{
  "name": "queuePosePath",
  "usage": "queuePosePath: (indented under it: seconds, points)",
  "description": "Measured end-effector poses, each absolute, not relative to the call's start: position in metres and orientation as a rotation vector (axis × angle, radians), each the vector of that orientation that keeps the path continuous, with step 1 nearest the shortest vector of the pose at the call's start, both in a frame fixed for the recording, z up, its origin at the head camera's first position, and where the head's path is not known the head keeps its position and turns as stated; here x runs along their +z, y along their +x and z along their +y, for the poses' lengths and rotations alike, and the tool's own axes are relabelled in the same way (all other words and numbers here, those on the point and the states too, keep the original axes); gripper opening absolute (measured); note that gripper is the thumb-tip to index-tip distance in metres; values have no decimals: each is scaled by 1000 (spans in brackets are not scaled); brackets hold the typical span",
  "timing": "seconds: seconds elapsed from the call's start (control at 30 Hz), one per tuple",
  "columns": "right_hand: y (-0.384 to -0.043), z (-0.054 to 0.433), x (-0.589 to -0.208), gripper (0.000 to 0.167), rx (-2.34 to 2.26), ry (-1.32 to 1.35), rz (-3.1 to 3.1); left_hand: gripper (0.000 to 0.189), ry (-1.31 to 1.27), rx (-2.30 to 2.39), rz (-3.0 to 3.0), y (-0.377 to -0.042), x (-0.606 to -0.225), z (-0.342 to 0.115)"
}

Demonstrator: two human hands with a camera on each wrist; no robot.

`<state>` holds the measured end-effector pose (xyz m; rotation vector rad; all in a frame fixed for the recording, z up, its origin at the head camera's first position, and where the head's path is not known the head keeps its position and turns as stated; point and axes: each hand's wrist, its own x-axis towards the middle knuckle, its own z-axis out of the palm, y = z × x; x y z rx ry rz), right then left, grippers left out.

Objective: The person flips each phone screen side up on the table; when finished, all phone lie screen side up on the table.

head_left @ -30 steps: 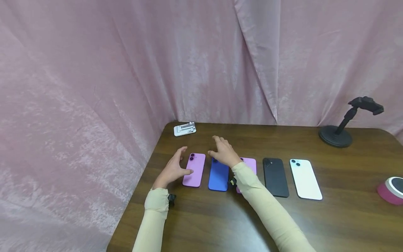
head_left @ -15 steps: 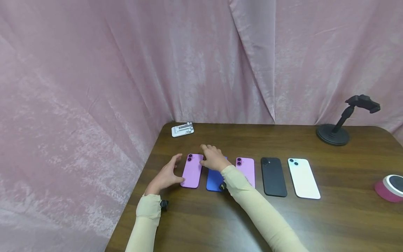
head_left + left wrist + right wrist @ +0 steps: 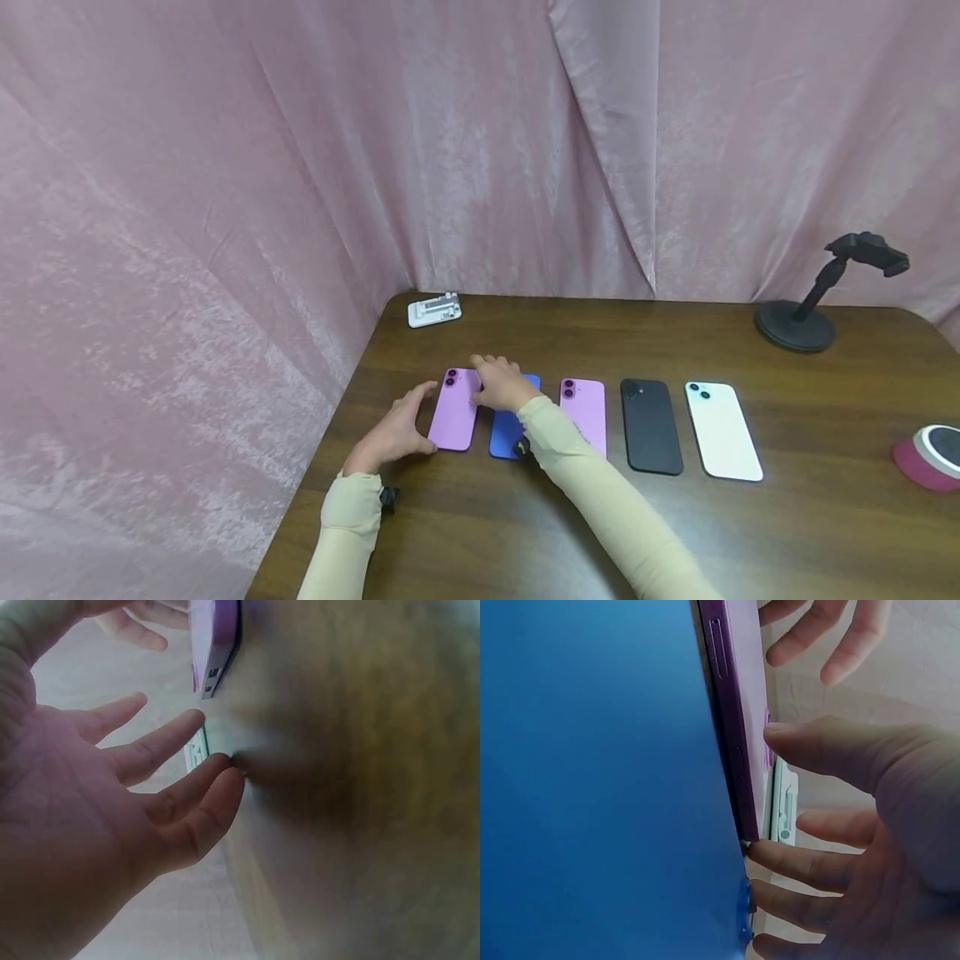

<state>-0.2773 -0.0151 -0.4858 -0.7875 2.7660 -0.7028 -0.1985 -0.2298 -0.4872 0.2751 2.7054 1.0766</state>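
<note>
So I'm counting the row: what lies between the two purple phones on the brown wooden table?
In the head view, a blue phone lies between the left purple phone and the right purple phone, partly covered by the right hand.

Five phones (image 3: 650, 425), two stands (image 3: 435, 310), one pink-rimmed disc (image 3: 932, 452).

— Tight row: the purple phone (image 3: 454, 411) is flanked closely by the blue phone (image 3: 508, 427), with narrow gaps.
— Open table (image 3: 750, 533) is seen in front; behind, only the white stand (image 3: 434, 310) is found.
</note>
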Motion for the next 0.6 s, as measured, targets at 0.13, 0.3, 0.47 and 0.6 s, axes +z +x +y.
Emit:
queuePosePath:
  seconds: [0.13, 0.3, 0.47, 0.6]
  points:
    - [-275, -19, -486, 61, -695, -801, 2781, 101, 277, 1071, 2712, -195, -487, -227]
    - [-275, -21, -485, 58, -664, -813, 2794, 99, 289, 1006, 2727, -195, -486, -225]
    - [-275, -22, -483, 58, -654, -806, 2774, 98, 300, 899, 2758, -197, -486, -222]
    - [-274, -23, -484, 59, -693, -805, 2776, 97, 313, 857, 2776, -199, -487, -221]
